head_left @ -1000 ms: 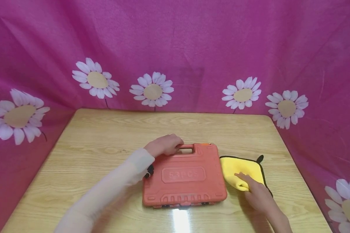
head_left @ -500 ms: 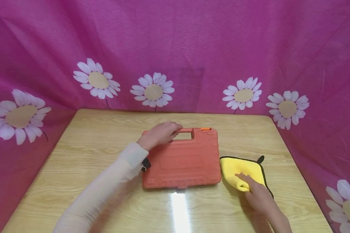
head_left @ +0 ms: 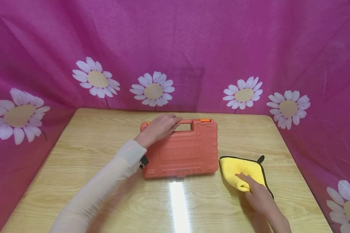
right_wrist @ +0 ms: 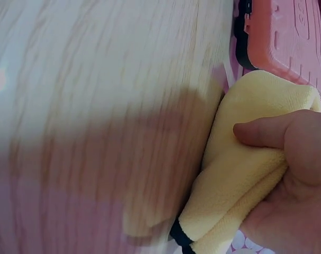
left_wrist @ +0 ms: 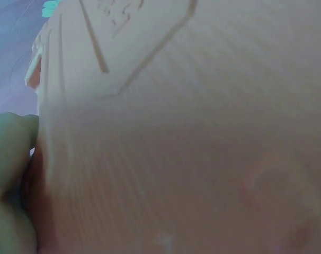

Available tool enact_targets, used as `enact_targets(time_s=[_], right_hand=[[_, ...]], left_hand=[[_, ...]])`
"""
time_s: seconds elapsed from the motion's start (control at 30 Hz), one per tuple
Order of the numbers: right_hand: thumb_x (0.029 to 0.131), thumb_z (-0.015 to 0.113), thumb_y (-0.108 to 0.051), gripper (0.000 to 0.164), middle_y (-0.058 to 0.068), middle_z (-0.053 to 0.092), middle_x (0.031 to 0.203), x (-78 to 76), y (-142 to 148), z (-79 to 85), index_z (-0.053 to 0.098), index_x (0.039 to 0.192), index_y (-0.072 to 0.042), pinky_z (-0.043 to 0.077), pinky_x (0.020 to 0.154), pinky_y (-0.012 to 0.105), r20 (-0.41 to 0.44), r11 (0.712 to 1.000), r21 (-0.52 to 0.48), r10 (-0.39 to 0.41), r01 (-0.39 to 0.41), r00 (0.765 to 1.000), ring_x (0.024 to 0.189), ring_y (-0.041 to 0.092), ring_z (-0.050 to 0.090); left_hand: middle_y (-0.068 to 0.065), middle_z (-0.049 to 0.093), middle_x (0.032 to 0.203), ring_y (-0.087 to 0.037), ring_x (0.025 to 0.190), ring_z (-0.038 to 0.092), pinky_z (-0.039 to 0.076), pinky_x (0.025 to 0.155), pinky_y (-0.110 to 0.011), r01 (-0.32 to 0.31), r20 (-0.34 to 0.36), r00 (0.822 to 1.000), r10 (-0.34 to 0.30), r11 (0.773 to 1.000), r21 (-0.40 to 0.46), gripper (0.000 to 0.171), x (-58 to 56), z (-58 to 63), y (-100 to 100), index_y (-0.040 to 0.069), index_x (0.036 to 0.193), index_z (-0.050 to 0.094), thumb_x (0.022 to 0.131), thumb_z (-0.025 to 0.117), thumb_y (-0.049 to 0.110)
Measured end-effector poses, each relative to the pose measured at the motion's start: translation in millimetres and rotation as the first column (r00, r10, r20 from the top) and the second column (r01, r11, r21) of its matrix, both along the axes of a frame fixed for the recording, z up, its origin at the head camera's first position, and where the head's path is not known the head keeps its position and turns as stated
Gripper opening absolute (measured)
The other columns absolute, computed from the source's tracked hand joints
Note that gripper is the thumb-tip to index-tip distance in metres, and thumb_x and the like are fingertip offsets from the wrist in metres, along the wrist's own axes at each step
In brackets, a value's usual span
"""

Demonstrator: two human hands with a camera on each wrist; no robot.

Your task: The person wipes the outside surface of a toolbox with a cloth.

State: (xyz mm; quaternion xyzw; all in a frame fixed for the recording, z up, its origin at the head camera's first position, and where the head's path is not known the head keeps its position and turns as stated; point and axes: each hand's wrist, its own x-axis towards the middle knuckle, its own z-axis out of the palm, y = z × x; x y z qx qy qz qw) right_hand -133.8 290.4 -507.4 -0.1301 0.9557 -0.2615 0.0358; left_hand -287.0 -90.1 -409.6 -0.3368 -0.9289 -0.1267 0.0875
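Observation:
A red plastic case with raised panels, orange latches and a carrying handle is tilted with its handle side up and away from me. At the handle, my left hand grips the case, fingers over the top. In the left wrist view the case's broad face fills most of the picture, with part of the left hand at its edge. My right hand pinches a folded yellow cloth with black edging. The right wrist view has the thumb lying across the cloth.
A wood-grain table carries both things. Behind and beside it hangs a magenta curtain printed with white daisies. Glare shines on the tabletop in front of the case. A black band sits on the left wrist.
My left hand has moved the red case away from me, toward the back of the table. Both orange latches now show. My right hand and the yellow cloth have stayed put.

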Motion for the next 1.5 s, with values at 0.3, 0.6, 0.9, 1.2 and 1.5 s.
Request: enact_targets(time_s=[0.3,0.6,0.9,1.2,1.5], right_hand=[[0.073,0.055,0.014,0.064,0.027,0.055,0.136,-2.1,-2,-1.3,0.06,0.135,-0.002,0.047,0.074,0.047,0.006,1.0,0.007,0.012,-0.012,1.0,0.126,0.052,0.048],[0.073,0.055,0.015,0.065,0.027,0.056,0.136,-1.5,-2,-1.6,0.06,0.135,-0.002,0.046,0.068,0.043,-0.001,1.0,-0.002,0.009,-0.009,1.0,0.126,0.052,0.048],[0.073,0.054,0.015,0.064,0.027,0.056,0.136,-1.9,-1,-1.0,0.06,0.135,-0.002,0.043,0.07,0.042,0.007,1.0,-0.003,0.007,-0.007,1.0,0.126,0.052,0.047],[0.073,0.054,0.014,0.065,0.027,0.055,0.136,-1.6,-1,-1.8,0.06,0.135,-0.003,0.044,0.069,0.042,0.024,1.0,0.011,-0.004,0.003,1.0,0.128,0.051,0.046],[0.075,0.056,0.013,0.064,0.027,0.055,0.137,-1.0,-1,-3.1,0.059,0.136,-0.004,0.047,0.076,0.052,0.025,1.0,0.018,-0.015,0.014,1.0,0.128,0.051,0.046]], left_hand=[[-0.009,0.071,0.102,-0.025,0.09,0.062,0.049,0.072,-0.034,-0.038,-0.256,0.965,0.049,0.998,0.048,0.02,2.3,2.4,2,0.005,0.113,0.072,0.101,0.059,0.014],[-0.007,0.073,0.11,-0.022,0.092,0.064,0.05,0.072,-0.03,-0.016,-0.398,0.915,0.066,0.992,0.127,0.026,9.3,0.1,5,0.006,0.121,0.072,0.097,0.065,0.015],[-0.006,0.072,0.111,-0.021,0.094,0.064,0.053,0.08,-0.032,0.041,-0.473,0.88,0.05,0.983,0.179,0.028,25.3,-2.1,11,0.006,0.122,0.072,0.095,0.069,0.014],[-0.008,0.071,0.112,-0.023,0.103,0.064,0.051,0.093,-0.035,0.058,-0.431,0.902,0.034,0.979,0.197,0.03,42.4,-1.5,13,0.006,0.124,0.071,0.095,0.069,0.013],[-0.007,0.07,0.111,-0.023,0.102,0.061,0.05,0.09,-0.036,0.037,-0.346,0.937,0.04,0.976,0.212,0.03,59.0,5.4,13,0.007,0.123,0.072,0.096,0.069,0.02]])
